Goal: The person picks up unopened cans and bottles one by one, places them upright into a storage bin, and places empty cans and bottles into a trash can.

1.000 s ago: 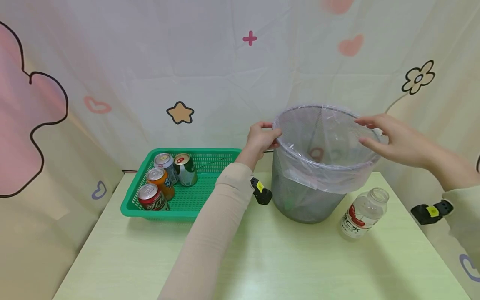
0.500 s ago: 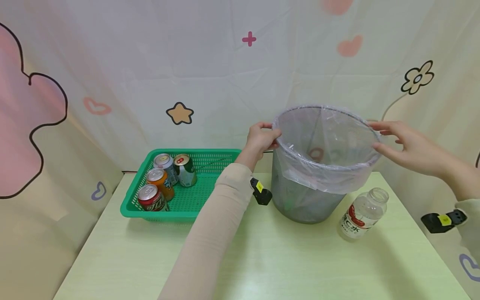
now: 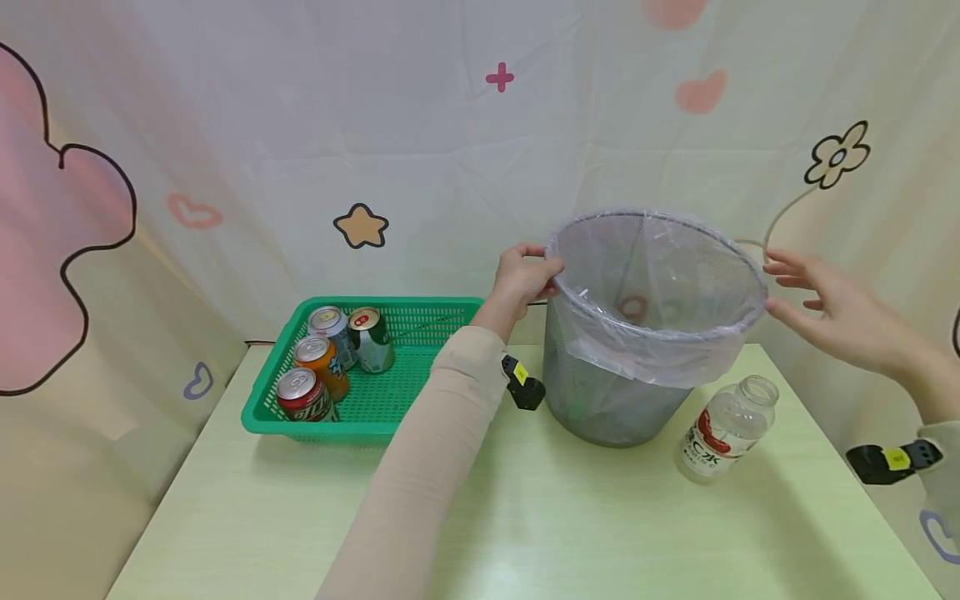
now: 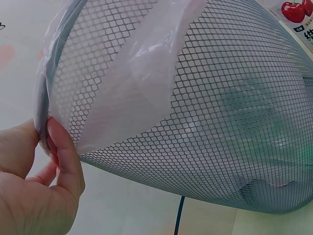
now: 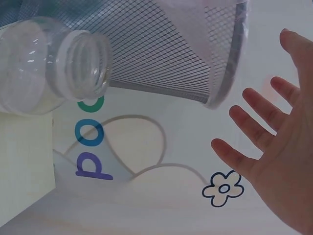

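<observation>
A grey wire-mesh bin (image 3: 615, 408) stands upright on the table, lined with a thin clear plastic bag (image 3: 652, 358) folded over its rim. My left hand (image 3: 522, 279) pinches the bin's left rim, thumb on one side and fingers on the other, as the left wrist view shows up close. To the right of the rim, my right hand (image 3: 840, 312) is held in the air with fingers spread, apart from the bin in the right wrist view. In front of the bin's right side is a clear uncapped bottle (image 3: 727, 429) with a cherry label.
Left of the bin sits a green plastic basket (image 3: 258, 408) with several drink cans (image 3: 318, 367) grouped at its left end. The pale table (image 3: 600, 533) meets a printed curtain (image 3: 420, 125) behind. A dark cable (image 4: 180, 215) runs behind the bin.
My right hand has moved right and slightly down, from over the bin's right rim to outside it. The left hand keeps its pinch on the rim.
</observation>
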Available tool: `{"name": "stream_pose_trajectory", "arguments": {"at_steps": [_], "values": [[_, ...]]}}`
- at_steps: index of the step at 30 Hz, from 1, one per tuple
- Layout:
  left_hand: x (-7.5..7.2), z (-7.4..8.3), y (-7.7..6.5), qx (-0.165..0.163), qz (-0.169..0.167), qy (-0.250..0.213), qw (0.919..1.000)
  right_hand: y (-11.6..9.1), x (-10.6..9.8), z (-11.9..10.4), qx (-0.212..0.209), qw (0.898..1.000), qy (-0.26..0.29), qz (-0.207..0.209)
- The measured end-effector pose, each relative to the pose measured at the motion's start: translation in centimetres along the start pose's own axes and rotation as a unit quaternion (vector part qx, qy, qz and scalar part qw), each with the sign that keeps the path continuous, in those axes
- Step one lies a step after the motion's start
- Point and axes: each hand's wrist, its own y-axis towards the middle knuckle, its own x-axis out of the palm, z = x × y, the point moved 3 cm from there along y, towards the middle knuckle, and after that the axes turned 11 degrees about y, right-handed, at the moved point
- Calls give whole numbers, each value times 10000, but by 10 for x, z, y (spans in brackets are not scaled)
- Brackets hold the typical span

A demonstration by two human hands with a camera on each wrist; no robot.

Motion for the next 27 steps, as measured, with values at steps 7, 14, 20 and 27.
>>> {"name": "stream_pose_trajectory", "arguments": {"at_steps": [7, 14, 20, 27], "values": [[-1, 1, -3, -10, 8, -44, 10000, -9, 3, 13, 96, 9999, 50, 71], [-1, 2, -4, -21, 102, 18, 9999, -19, 9, 25, 257, 9996, 69, 110], [-1, 0, -2, -34, 67, 24, 10000, -30, 18, 35, 330, 9992, 173, 146], [-1, 0, -1, -26, 62, 28, 10000, -37, 25, 39, 211, 9987, 420, 216]]}}
